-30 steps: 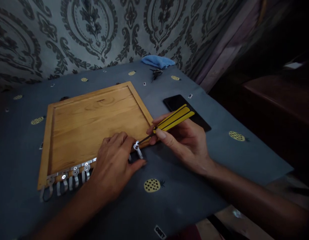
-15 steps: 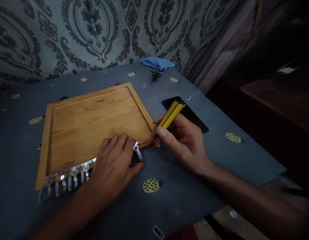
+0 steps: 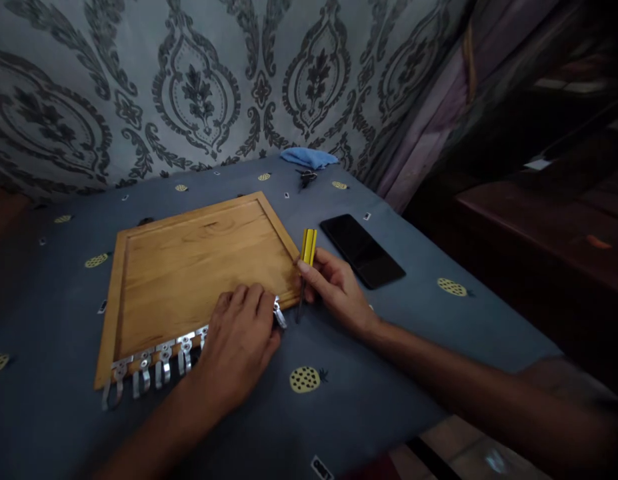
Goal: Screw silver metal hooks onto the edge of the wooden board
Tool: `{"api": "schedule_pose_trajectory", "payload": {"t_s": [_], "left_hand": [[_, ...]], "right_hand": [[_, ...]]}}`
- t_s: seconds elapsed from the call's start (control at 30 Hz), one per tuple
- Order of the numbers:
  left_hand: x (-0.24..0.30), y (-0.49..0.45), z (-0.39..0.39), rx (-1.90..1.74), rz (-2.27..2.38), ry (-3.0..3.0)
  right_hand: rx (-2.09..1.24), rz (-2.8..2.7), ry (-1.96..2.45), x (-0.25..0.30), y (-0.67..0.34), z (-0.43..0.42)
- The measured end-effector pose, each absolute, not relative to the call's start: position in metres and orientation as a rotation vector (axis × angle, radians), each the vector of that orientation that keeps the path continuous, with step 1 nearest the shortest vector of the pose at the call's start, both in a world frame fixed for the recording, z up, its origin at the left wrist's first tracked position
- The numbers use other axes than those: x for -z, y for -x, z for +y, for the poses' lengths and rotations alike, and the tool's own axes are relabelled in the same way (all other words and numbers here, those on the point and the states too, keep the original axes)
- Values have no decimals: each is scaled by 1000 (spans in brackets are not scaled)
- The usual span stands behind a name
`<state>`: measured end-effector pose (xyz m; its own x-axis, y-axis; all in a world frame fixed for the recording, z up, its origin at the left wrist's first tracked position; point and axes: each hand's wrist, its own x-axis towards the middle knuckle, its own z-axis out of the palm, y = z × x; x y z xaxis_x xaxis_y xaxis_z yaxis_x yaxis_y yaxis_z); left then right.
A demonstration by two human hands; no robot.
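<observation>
A wooden board (image 3: 189, 273) with a raised rim lies flat on a blue-grey cloth. Several metal hooks (image 3: 153, 370) are fixed along its near edge. My left hand (image 3: 239, 343) rests palm down on the board's near right corner, fingers curled over a metal hook (image 3: 279, 315) there. My right hand (image 3: 333, 290) grips a yellow-and-black screwdriver (image 3: 307, 257) held nearly upright, its tip on the cloth just right of that corner.
A black phone (image 3: 363, 250) lies face up right of the board. A blue rag (image 3: 309, 157) and a bunch of keys (image 3: 305, 177) sit at the far edge by the patterned wall. The table's right edge drops to a dark area.
My right hand swung the screwdriver from a low slant at the corner hook's screw to nearly upright, tip off the hook. The head rose, so everything sits lower in view.
</observation>
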<state>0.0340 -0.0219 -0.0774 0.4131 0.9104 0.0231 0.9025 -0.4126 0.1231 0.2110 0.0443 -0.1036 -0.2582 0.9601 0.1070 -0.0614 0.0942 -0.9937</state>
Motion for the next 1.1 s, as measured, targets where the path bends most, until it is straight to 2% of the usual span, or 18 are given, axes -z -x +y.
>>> {"api": "schedule_pose_trajectory", "payload": {"t_s": [0.47,0.73,1.1], "left_hand": [[76,-29,-17,-144,1644,-2521],[68,-28,-17,-216,1615,-2406],[72,-29,-17,-295,1603,-2337]], "right_hand": [[-1307,-1323,929,100,-205,48],[-1040,-1466,866,72,-200,27],[-982,-1531,924,86,-203,17]]}}
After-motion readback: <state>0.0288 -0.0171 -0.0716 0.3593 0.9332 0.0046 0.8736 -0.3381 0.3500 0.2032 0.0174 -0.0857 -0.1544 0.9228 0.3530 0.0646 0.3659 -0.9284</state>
